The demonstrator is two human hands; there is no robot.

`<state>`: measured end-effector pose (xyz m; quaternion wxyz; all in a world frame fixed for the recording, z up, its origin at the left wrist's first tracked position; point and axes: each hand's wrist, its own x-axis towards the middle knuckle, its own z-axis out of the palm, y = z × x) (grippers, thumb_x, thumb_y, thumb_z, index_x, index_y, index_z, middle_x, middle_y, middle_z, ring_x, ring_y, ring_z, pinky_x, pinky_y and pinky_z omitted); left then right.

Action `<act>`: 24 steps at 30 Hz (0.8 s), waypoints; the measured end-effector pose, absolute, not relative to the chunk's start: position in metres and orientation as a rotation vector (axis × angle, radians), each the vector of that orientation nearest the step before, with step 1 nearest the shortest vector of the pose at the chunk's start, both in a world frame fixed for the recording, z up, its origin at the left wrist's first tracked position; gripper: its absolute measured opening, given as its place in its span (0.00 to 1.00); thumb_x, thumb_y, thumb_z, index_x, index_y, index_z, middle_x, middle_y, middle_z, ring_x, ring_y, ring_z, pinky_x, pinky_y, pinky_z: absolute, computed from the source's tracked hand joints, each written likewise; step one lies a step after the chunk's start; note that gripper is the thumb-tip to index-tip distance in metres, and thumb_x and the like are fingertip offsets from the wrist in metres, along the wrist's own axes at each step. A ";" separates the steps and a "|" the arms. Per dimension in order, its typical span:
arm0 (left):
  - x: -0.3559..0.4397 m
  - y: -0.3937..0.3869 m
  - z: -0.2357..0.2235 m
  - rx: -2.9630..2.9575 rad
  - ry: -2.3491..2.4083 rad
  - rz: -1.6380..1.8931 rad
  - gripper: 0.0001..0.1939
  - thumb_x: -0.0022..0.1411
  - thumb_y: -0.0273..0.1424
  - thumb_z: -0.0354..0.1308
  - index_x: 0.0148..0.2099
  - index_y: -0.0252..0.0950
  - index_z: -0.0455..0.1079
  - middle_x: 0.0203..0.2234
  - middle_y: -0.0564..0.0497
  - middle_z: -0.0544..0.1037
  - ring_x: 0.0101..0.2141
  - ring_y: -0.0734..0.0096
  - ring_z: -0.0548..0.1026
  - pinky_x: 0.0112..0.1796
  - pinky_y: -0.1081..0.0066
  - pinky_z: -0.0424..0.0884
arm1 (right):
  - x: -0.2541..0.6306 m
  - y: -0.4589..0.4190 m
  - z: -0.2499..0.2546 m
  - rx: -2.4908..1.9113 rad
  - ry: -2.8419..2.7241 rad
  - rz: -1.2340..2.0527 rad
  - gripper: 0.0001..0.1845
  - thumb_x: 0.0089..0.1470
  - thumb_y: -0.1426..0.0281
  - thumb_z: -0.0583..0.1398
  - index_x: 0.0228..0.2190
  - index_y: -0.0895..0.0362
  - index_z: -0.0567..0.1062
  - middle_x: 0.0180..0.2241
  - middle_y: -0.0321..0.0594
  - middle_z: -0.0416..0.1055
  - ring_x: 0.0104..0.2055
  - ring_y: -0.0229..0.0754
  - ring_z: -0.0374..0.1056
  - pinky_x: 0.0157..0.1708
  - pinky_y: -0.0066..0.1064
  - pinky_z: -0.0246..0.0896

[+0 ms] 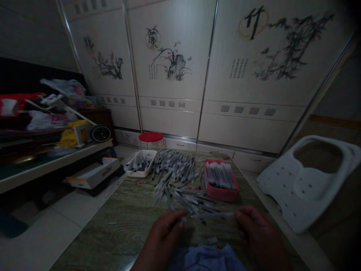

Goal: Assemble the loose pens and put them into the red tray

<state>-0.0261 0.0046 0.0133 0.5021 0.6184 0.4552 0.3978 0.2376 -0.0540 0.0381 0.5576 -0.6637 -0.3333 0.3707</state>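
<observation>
My left hand [165, 231] and my right hand [255, 229] hold one pale pen-like stick [214, 215] level between them, each pinching an end, just above the near part of a greenish wood-grain table [121, 226]. A loose heap of several similar sticks [177, 177] spreads over the table's middle, right beyond my fingers. A red tray [221, 178] filled with sticks laid side by side sits at the right of the heap. A white tray [141, 163] with several sticks sits at the far left corner. Blue cloth [205, 258] lies under my wrists.
A white perforated plastic seat [310, 180] stands to the right of the table. A red stool [151, 137] stands behind it, before painted wardrobe doors [175, 67]. On the left are a cluttered shelf [42, 124] and an open cardboard box [93, 173] on the floor.
</observation>
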 end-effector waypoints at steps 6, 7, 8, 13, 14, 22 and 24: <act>-0.021 0.012 0.011 0.774 0.932 1.050 0.14 0.59 0.39 0.72 0.43 0.37 0.78 0.29 0.51 0.81 0.28 0.71 0.73 0.32 0.72 0.66 | 0.221 -0.054 0.040 -1.557 -0.790 0.798 0.15 0.52 0.54 0.66 0.26 0.51 0.75 0.20 0.29 0.63 0.23 0.39 0.59 0.22 0.29 0.55; -0.021 0.013 0.010 0.728 0.914 1.070 0.15 0.57 0.39 0.73 0.41 0.36 0.77 0.30 0.51 0.81 0.27 0.72 0.73 0.32 0.73 0.66 | 0.219 -0.054 0.040 -1.565 -0.792 0.803 0.15 0.52 0.54 0.66 0.26 0.51 0.75 0.20 0.29 0.63 0.22 0.39 0.58 0.21 0.29 0.54; -0.021 0.014 0.010 0.700 0.907 1.083 0.15 0.56 0.38 0.74 0.40 0.36 0.76 0.31 0.50 0.82 0.27 0.73 0.73 0.31 0.73 0.66 | 0.219 -0.054 0.039 -1.574 -0.803 0.818 0.15 0.51 0.54 0.66 0.27 0.51 0.75 0.20 0.29 0.63 0.22 0.39 0.58 0.21 0.29 0.53; -0.019 0.014 0.009 0.672 0.907 1.104 0.17 0.54 0.39 0.75 0.38 0.34 0.76 0.31 0.48 0.82 0.26 0.75 0.72 0.29 0.74 0.65 | 0.219 -0.054 0.035 -1.578 -0.853 0.866 0.17 0.51 0.52 0.67 0.29 0.53 0.76 0.20 0.28 0.61 0.22 0.38 0.56 0.21 0.28 0.55; -0.019 0.014 0.008 0.666 0.906 1.100 0.17 0.54 0.39 0.76 0.37 0.34 0.76 0.31 0.49 0.82 0.26 0.76 0.71 0.29 0.75 0.65 | 0.218 -0.054 0.036 -1.583 -0.861 0.855 0.18 0.51 0.51 0.67 0.29 0.53 0.76 0.20 0.29 0.61 0.23 0.38 0.56 0.22 0.28 0.56; -0.017 0.014 0.005 0.648 0.921 1.067 0.18 0.55 0.41 0.76 0.37 0.34 0.75 0.29 0.50 0.82 0.26 0.76 0.71 0.30 0.76 0.65 | 0.207 -0.056 0.042 -1.637 -0.864 0.761 0.18 0.50 0.51 0.67 0.29 0.53 0.77 0.20 0.29 0.62 0.23 0.39 0.58 0.20 0.28 0.56; -0.017 0.014 0.004 0.662 0.930 1.069 0.19 0.54 0.41 0.76 0.37 0.35 0.75 0.29 0.50 0.81 0.26 0.76 0.71 0.30 0.75 0.65 | 0.203 -0.055 0.041 -1.596 -0.852 0.744 0.19 0.51 0.50 0.66 0.29 0.53 0.77 0.21 0.29 0.62 0.24 0.39 0.60 0.22 0.28 0.58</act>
